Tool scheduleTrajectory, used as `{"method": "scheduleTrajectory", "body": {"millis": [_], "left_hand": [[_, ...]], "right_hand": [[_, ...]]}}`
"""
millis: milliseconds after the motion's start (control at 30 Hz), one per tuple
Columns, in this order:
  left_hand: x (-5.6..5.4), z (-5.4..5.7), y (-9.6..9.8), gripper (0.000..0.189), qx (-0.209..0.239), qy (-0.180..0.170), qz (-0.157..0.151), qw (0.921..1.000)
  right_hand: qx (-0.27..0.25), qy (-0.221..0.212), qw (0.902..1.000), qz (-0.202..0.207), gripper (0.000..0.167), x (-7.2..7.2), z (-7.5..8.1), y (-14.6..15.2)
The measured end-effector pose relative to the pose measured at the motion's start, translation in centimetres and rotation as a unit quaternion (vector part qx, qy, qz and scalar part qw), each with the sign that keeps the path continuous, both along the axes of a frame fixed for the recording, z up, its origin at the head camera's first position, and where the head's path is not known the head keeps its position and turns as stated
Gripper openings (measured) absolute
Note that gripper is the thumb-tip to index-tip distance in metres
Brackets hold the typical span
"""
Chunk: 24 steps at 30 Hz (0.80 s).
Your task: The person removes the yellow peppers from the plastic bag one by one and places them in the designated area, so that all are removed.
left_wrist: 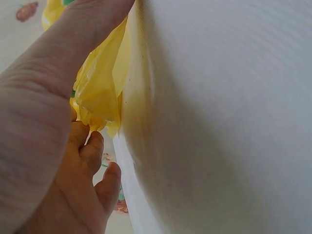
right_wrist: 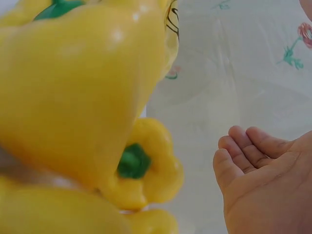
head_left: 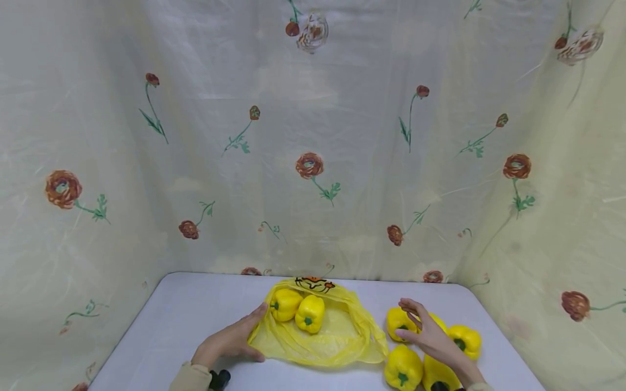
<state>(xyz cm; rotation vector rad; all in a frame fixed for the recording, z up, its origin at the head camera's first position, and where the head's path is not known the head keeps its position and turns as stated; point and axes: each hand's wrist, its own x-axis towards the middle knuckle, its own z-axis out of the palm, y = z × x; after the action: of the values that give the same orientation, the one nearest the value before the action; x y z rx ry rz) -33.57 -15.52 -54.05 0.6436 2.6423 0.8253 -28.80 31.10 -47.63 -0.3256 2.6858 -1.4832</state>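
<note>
A yellow plastic bag point(head_left: 342, 350) lies on the table with its mouth spread toward me. Two yellow bell peppers, one at the left point(head_left: 285, 305) and one beside it point(head_left: 310, 315), sit in it. My left hand point(head_left: 232, 339) is at the bag's left edge, fingers extended and thumb apart; in the left wrist view the fingers point(left_wrist: 92, 151) are right by the bag point(left_wrist: 100, 90). Over the pile of yellow peppers point(head_left: 403, 369) at the right hovers my right hand point(head_left: 430, 336), fingers loosely bent, holding nothing. The right wrist view has a large pepper point(right_wrist: 73, 92) up close.
The white table point(head_left: 195, 304) is bounded by a pale flowered curtain point(head_left: 362, 206) at the back and both sides. Another pepper point(head_left: 467, 341) lies at the right of the pile, near the table's right edge.
</note>
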Motion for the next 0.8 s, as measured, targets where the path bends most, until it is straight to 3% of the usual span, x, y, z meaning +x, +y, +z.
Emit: {"method": "scheduleTrajectory", "body": {"millis": [267, 467, 800], "left_hand": [[0.1, 0.1, 0.0, 0.123, 0.005, -0.006, 0.002, 1.0000], [0.2, 0.1, 0.1, 0.121, 0.010, -0.011, 0.002, 0.9999], [0.0, 0.1, -0.1, 0.122, 0.009, -0.005, -0.002, 0.9999]], "right_hand": [[-0.015, 0.012, 0.9991, 0.038, 0.074, -1.4, 0.0, -1.8], [-0.003, 0.003, 0.9992, 0.039, 0.073, -2.1, 0.0, -2.9], [-0.005, 0.041, 0.9963, 0.075, 0.072, -3.2, 0.3, -4.6]]}}
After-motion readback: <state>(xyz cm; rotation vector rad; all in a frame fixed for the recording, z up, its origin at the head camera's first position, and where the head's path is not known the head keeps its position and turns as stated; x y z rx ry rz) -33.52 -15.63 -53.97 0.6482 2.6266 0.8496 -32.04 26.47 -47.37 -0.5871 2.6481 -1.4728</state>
